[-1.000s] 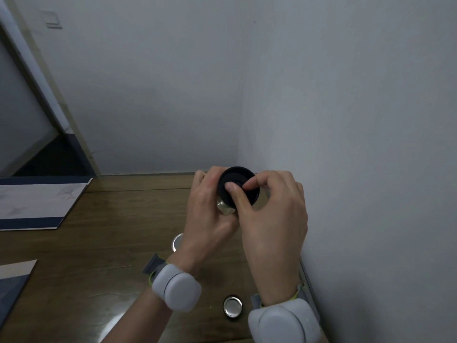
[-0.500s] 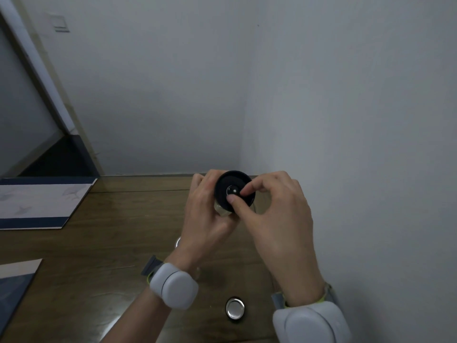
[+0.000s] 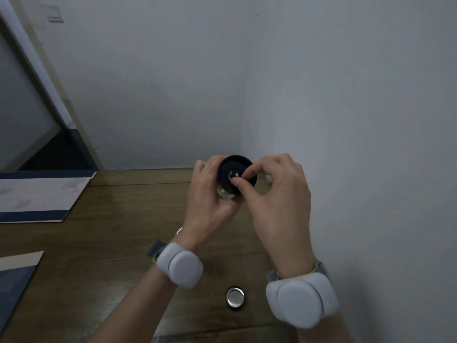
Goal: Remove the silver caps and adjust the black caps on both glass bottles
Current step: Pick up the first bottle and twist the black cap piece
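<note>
My left hand point(image 3: 210, 194) covers almost all of the glass bottle point(image 3: 225, 194); only a small clear part shows under the black cap point(image 3: 230, 169). A round shiny thing point(image 3: 178, 231) behind my left wrist is mostly hidden. The picture's bottom edge cuts my forearms.

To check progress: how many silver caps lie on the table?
1 clearly: silver cap near the right wrist. A silvery edge behind the left wrist may be another, mostly hidden.
</note>
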The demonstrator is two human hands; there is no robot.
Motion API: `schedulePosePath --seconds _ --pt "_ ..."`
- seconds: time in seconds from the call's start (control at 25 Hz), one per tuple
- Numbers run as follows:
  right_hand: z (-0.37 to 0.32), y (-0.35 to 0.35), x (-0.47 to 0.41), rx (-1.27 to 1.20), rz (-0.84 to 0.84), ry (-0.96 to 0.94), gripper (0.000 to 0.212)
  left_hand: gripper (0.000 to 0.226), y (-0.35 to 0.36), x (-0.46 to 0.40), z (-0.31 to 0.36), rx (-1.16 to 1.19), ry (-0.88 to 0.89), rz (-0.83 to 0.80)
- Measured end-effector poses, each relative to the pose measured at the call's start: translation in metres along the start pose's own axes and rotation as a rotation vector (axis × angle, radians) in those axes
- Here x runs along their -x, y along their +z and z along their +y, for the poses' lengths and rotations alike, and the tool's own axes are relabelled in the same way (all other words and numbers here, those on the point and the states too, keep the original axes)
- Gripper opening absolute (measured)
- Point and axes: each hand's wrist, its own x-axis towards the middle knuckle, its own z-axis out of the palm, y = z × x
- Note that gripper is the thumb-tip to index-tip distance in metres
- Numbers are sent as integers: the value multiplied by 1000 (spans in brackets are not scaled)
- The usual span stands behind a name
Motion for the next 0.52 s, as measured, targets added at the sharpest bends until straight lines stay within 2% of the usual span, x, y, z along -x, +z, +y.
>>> schedulePosePath --seconds 0.32,0.52 --pt "-1 -2 -2 -24 80 49 16 41 4 -9 3 -6 35 -6" --pt "-1 -4 -2 -38 55 63 15 40 6 -7 4 1 53 19"
